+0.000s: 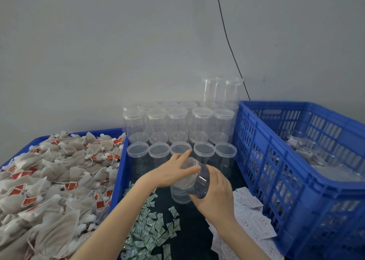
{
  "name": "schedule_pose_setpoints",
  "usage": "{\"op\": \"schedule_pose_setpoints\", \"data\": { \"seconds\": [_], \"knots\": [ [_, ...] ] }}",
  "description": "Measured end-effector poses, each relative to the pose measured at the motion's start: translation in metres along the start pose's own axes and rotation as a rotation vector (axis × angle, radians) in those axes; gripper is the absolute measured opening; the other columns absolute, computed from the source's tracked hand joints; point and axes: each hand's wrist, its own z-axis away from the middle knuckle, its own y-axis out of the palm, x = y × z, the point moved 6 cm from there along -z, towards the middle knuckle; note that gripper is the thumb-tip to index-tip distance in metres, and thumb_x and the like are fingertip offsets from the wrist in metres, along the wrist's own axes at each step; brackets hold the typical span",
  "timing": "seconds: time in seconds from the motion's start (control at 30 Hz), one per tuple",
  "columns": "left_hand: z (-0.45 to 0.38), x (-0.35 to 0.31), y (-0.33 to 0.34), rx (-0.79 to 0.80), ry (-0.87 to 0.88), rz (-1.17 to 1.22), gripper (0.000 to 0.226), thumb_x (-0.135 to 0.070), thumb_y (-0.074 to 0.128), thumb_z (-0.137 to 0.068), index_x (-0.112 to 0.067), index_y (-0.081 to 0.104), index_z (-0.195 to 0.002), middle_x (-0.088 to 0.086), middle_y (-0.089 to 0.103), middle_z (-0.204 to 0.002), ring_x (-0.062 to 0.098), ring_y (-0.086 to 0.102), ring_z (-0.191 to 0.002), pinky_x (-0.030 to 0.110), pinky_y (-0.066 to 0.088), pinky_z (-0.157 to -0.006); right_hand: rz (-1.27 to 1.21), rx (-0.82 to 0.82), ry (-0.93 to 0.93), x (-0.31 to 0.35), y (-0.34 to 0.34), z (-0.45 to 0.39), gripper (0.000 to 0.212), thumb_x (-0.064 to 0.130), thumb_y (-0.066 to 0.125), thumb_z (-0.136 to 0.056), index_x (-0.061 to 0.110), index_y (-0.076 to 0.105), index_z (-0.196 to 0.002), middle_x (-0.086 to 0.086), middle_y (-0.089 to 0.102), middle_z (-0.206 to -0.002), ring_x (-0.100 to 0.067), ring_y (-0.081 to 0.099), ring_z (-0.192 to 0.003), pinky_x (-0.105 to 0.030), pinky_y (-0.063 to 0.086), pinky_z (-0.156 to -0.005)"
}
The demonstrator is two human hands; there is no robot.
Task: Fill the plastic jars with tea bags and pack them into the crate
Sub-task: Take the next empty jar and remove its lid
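Note:
My right hand [216, 193] grips a clear plastic jar [200, 183] by its body and holds it tilted above the dark table. My left hand [171, 170] is on the jar's lid end [189, 163], thumb and fingers around the lid, the index finger stretched out. Just under the held jar stands another clear jar [180, 197]. Tea bags [59, 180] with red tags are heaped in a blue tray [118, 172] at the left. The blue crate [276, 172] stands at the right, with several jars [320, 160] lying inside.
Rows of empty lidded jars [177, 125] are stacked against the wall behind my hands. Small green-and-white sachets [148, 230] lie scattered in front, white-and-red paper packets [250, 220] beside the crate. A black cable [229, 42] runs down the wall.

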Motion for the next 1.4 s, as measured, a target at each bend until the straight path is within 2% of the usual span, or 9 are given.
{"op": "schedule_pose_setpoints", "data": {
  "seconds": [0.1,0.2,0.5,0.63,0.73,0.87,1.0,1.23,1.4],
  "knots": [
    [0.005,-0.009,0.007,0.146,0.158,-0.034,0.104,-0.048,0.073,-0.076,-0.044,-0.001,-0.149,-0.014,0.015,-0.153,0.009,0.021,-0.139,0.034,0.028,-0.112,-0.002,0.009,0.022,-0.006,0.0,0.002,0.089,0.038,0.094,-0.053,0.001,0.059,-0.125,-0.011,0.065,-0.121,-0.032,0.064,-0.111,-0.048,0.05,-0.096],
    [0.002,-0.01,-0.002,-0.022,0.184,-0.082,0.094,-0.044,0.077,-0.071,-0.042,0.021,-0.146,-0.012,0.038,-0.143,0.006,0.039,-0.124,0.026,0.037,-0.1,-0.03,0.022,0.054,-0.008,0.001,0.004,0.092,0.037,0.093,-0.055,0.003,0.054,-0.132,-0.009,0.061,-0.128,-0.03,0.06,-0.118,-0.045,0.046,-0.101],
    [-0.002,-0.002,0.009,-0.133,-0.038,-0.053,0.096,-0.071,0.062,-0.068,-0.032,0.024,-0.147,0.002,0.047,-0.141,0.022,0.05,-0.121,0.04,0.044,-0.101,0.008,0.029,0.038,-0.015,0.005,0.007,0.098,0.034,0.098,-0.047,0.0,0.056,-0.128,-0.013,0.064,-0.122,-0.032,0.065,-0.112,-0.048,0.05,-0.096],
    [0.0,-0.003,0.017,-0.177,-0.176,-0.062,0.083,-0.078,0.041,-0.073,-0.025,0.034,-0.136,0.011,0.059,-0.124,0.029,0.057,-0.102,0.041,0.047,-0.088,0.09,-0.021,-0.038,-0.014,0.001,0.006,0.097,0.038,0.099,-0.043,-0.003,0.06,-0.123,-0.014,0.066,-0.118,-0.032,0.067,-0.108,-0.05,0.052,-0.093],
    [-0.003,-0.001,0.021,-0.131,-0.231,-0.117,0.082,-0.077,0.033,-0.081,-0.022,0.026,-0.141,0.016,0.052,-0.132,0.032,0.052,-0.113,0.041,0.041,-0.088,0.068,-0.018,-0.034,-0.012,0.0,0.008,0.095,0.04,0.098,-0.044,-0.002,0.061,-0.12,-0.012,0.068,-0.115,-0.03,0.068,-0.104,-0.046,0.053,-0.089],
    [-0.002,-0.017,0.025,0.071,0.097,-0.051,0.105,-0.061,0.064,-0.078,-0.043,-0.014,-0.147,-0.013,-0.007,-0.156,0.019,0.008,-0.145,0.041,0.025,-0.114,0.008,0.028,0.023,-0.016,0.001,0.013,0.092,0.043,0.095,-0.05,0.001,0.06,-0.124,-0.01,0.066,-0.119,-0.031,0.067,-0.106,-0.045,0.053,-0.088],
    [0.002,-0.021,0.014,0.099,0.27,-0.145,0.095,-0.039,0.078,-0.071,-0.047,0.017,-0.144,-0.015,0.027,-0.14,0.007,0.034,-0.126,0.025,0.036,-0.101,-0.051,0.028,0.062,-0.019,0.0,0.016,0.094,0.048,0.09,-0.054,0.005,0.056,-0.13,-0.008,0.063,-0.124,-0.029,0.065,-0.109,-0.042,0.052,-0.088],
    [0.003,-0.016,0.014,-0.357,-0.087,-0.301,0.076,-0.079,0.035,-0.069,-0.024,0.041,-0.122,0.006,0.058,-0.121,0.031,0.056,-0.106,0.036,0.037,-0.076,-0.029,-0.04,-0.009,-0.011,-0.002,0.013,0.101,0.033,0.099,-0.044,0.004,0.051,-0.128,-0.014,0.065,-0.119,-0.033,0.067,-0.107,-0.05,0.056,-0.088],
    [-0.002,-0.011,0.01,-0.235,-0.129,-0.248,0.08,-0.077,0.027,-0.084,-0.031,0.015,-0.148,0.012,0.038,-0.148,0.035,0.047,-0.126,0.045,0.037,-0.099,0.016,-0.055,-0.018,-0.014,-0.001,0.012,0.095,0.038,0.099,-0.044,-0.001,0.059,-0.121,-0.013,0.066,-0.116,-0.032,0.068,-0.105,-0.048,0.054,-0.089]
  ]
}}
